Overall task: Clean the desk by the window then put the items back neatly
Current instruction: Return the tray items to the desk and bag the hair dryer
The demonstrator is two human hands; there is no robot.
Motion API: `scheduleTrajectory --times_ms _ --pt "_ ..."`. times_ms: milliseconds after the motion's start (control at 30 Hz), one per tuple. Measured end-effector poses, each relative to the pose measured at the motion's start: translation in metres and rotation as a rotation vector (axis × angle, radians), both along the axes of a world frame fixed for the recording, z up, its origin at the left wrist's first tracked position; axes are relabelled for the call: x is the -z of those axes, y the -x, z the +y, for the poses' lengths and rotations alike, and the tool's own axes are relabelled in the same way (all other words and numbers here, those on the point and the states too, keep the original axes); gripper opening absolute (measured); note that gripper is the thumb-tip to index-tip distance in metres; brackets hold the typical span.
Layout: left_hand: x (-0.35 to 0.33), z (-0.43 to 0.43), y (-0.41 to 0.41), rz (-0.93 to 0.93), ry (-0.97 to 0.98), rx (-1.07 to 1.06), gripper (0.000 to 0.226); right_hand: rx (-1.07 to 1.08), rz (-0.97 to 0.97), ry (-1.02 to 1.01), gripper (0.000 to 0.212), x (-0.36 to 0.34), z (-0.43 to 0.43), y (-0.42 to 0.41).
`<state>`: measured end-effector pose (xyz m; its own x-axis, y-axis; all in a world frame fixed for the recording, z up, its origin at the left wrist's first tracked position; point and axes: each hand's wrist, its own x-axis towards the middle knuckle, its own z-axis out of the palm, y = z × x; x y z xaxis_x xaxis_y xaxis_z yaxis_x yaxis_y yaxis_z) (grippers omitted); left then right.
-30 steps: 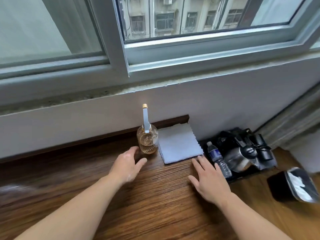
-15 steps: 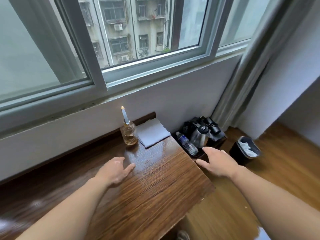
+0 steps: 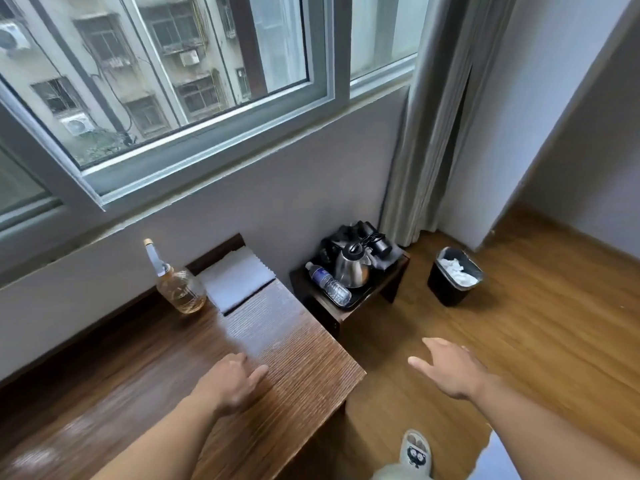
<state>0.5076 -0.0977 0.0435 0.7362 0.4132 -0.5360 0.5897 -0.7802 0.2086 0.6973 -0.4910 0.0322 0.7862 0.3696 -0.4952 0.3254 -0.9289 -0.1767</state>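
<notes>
The wooden desk [image 3: 284, 344] runs under the window. At its back stand a round glass bottle [image 3: 180, 291] of amber liquid with a tall neck and, right of it, a folded grey cloth [image 3: 239, 278]. My left hand [image 3: 232, 379] hovers over the desk's right end, fingers loosely bent, holding nothing. Out past the desk's right edge, my right hand [image 3: 450, 370] hangs over the floor, fingers relaxed and empty. Beside the desk a low dark side table [image 3: 388, 282] carries a black tray with a steel kettle [image 3: 349, 266], a plastic water bottle [image 3: 327, 284] lying down and black items behind.
A black bin [image 3: 452, 282] with white paper inside stands on the wooden floor near the grey curtain [image 3: 433, 133]. My slippered foot [image 3: 414, 455] shows at the bottom. The window sill and frame run above the desk.
My view has pulled back and swung right. Both hands drew away from the bottle and cloth; the right hand moved off the desk to above the floor.
</notes>
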Motion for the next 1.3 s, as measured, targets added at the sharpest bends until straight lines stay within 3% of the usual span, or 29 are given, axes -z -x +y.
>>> scheduleTrajectory --times_ms 433,933,1300 --pt "0.006 -0.152 -0.135 -0.042 -0.040 -0.058 0.043 0.042 0.226 0.018 0.074 0.043 -0.123 -0.139" --pt "0.066 -0.163 -0.287 0.124 0.183 -0.113 0.052 -0.004 0.256 0.002 0.073 0.051 -0.103 -0.299" --pt "0.079 -0.141 -0.318 0.143 0.197 -0.359 0.052 -0.174 0.220 0.019 0.067 0.050 -0.047 -0.414"
